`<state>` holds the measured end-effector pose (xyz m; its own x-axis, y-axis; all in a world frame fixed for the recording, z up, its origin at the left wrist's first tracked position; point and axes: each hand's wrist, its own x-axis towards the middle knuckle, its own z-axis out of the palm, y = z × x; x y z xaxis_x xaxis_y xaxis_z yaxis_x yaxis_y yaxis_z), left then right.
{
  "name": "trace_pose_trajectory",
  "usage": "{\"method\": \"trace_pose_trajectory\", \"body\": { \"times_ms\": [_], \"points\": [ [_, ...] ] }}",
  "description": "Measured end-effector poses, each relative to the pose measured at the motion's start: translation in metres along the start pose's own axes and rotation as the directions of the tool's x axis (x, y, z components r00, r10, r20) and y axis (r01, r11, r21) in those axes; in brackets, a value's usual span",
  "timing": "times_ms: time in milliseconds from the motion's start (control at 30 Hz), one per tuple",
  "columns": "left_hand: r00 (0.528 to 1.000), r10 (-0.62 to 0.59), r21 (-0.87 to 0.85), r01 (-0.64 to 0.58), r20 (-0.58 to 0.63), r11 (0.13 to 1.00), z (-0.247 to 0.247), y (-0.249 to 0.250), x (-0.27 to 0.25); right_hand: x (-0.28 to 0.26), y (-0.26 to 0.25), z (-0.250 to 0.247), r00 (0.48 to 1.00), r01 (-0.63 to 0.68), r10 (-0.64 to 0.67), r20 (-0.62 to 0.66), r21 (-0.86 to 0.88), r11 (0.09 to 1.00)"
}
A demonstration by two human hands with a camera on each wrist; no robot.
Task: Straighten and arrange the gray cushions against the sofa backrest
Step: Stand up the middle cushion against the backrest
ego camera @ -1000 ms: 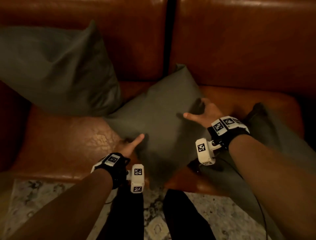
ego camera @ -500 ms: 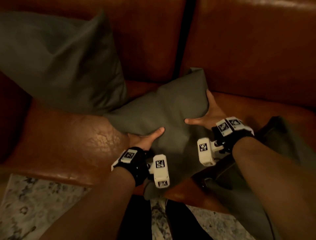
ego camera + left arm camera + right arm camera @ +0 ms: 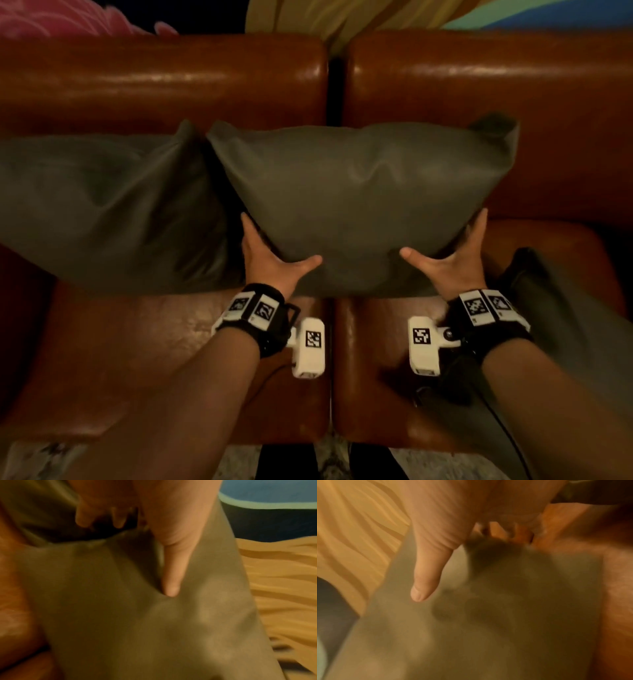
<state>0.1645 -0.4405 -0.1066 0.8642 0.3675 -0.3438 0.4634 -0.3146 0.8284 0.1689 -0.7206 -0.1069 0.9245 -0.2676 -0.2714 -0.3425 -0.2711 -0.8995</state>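
Gray cushion point(image 3: 356, 202), seemingly upright against backrest point(image 3: 479, 89).

L hand point(image 3: 164, 524) on gray cushion point(image 3: 137, 622)
Thumb pressed into fabric at centre; fingers curled behind cushion's top edge, upper left. Brown sofa leather point(image 3: 15, 615) at left.

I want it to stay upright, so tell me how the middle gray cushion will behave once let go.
The cushion looks soft: a thumb dents it. It is probably light, carried by the left hand and right hand at its bottom corners. It may slump.
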Motion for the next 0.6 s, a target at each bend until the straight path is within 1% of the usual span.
{"method": "trace_pose_trajectory", "body": {
  "times_ms": [33,167,200,333,400,533,600],
  "points": [
    [1.0,-0.029,0.018,0.029,-0.004,0.999,-0.001,-0.002,0.008,0.006,0.003,0.005,1.0,-0.012,0.012,-0.005,-0.001,1.0],
    [0.998,-0.004,-0.051,0.008,0.065,0.999,0.007,-0.005,0.021,0.028,0.015,0.017,0.996,-0.045,0.042,-0.082,-0.036,0.998],
    [0.998,-0.002,-0.071,0.006,0.064,0.997,0.011,-0.002,0.022,0.032,0.017,0.018,0.995,-0.048,0.044,-0.094,-0.046,0.998],
    [1.0,0.015,-0.163,-0.011,0.025,0.987,0.022,0.008,0.027,0.037,0.017,0.021,0.997,-0.009,0.007,-0.08,-0.016,1.0],
    [0.998,0.064,-0.184,-0.06,0.015,0.981,0.021,0.009,0.025,0.03,0.015,0.022,0.998,0.01,-0.011,-0.063,-0.012,1.0],
    [0.994,0.107,-0.202,-0.108,-0.013,0.974,0.013,0.0,0.011,0.007,0.011,0.023,0.995,0.003,-0.009,-0.095,-0.063,0.998],
    [0.991,0.128,-0.223,-0.135,-0.044,0.965,0.012,-0.006,0.006,0.006,0.009,0.026,0.996,0.015,-0.021,-0.081,-0.072,0.997]
  ]
}}
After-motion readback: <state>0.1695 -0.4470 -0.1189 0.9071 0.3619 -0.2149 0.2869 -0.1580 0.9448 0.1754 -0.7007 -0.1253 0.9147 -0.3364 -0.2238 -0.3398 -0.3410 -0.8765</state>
